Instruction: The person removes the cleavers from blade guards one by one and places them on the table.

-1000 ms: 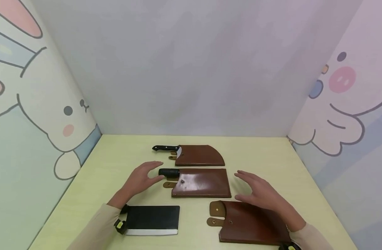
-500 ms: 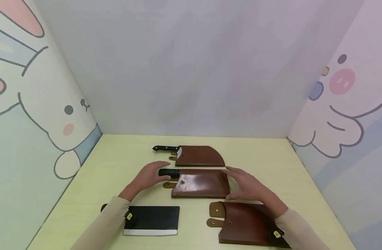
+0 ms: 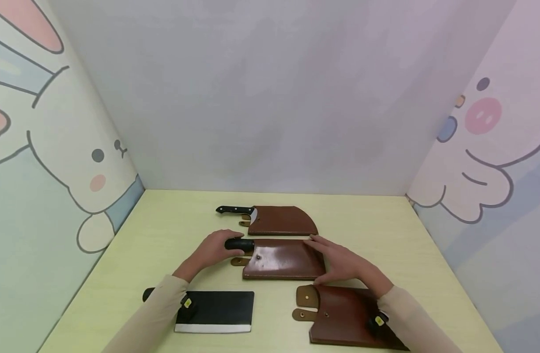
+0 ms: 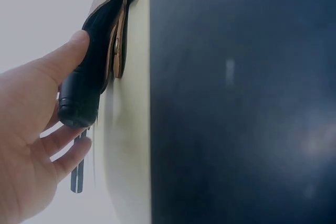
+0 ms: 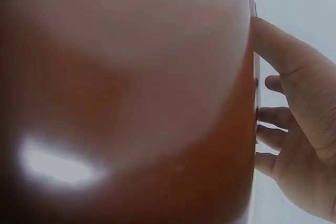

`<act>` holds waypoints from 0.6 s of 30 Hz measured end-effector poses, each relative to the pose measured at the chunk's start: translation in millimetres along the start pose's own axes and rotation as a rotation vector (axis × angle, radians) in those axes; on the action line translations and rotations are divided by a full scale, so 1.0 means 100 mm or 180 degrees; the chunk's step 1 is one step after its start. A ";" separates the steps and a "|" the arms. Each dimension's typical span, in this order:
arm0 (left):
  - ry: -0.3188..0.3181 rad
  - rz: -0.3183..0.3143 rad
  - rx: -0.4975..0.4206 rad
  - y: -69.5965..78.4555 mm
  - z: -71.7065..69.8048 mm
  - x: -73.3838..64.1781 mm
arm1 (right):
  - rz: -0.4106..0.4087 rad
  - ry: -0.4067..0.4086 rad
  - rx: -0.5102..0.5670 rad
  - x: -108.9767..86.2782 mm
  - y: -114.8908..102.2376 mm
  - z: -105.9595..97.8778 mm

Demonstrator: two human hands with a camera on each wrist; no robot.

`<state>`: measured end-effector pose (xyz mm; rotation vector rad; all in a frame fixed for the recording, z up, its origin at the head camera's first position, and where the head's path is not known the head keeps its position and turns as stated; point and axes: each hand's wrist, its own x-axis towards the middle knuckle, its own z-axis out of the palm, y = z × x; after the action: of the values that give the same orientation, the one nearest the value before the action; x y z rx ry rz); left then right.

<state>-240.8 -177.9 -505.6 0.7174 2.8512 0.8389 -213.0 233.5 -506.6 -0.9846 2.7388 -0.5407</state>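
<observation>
A cleaver with a black handle (image 3: 240,244) lies mid-table, its blade hidden inside a glossy brown leather sheath (image 3: 282,260). My left hand (image 3: 214,250) holds that handle; in the left wrist view the thumb lies along the black handle (image 4: 84,90) and the fingers pass behind it. Over the right end of the same sheath, my right hand (image 3: 340,260) spreads its fingers, fingertips at the far edge and thumb by the near edge. A bare black cleaver (image 3: 221,309) lies below my left hand, its handle partly covered by the sleeve.
Behind lies a black-handled knife (image 3: 235,210) in a curved brown sheath (image 3: 283,219). A larger brown sheath (image 3: 349,314) with two unfastened straps sits front right, under my right forearm. The pale yellow table (image 3: 362,211) meets a grey back wall (image 3: 270,122).
Both hands have moved inward. The left has come onto the cleaver's handle; the right has moved left onto the sheath's end. The cleavers and sheaths have stayed in place.
</observation>
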 end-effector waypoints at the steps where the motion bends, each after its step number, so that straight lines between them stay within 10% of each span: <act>1: -0.0022 -0.0008 -0.0004 0.00 0.00 0.01 | -0.0003 -0.0015 -0.0004 0.01 0.00 0.00; 18: -0.0143 0.0033 -0.0092 0.00 0.06 0.10 | 0.0088 -0.0099 -0.0213 0.09 -0.07 -0.03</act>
<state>-248.6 -170.1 -509.8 0.7385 2.7925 0.8522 -216.5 223.0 -501.7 -0.9601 2.7551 -0.4282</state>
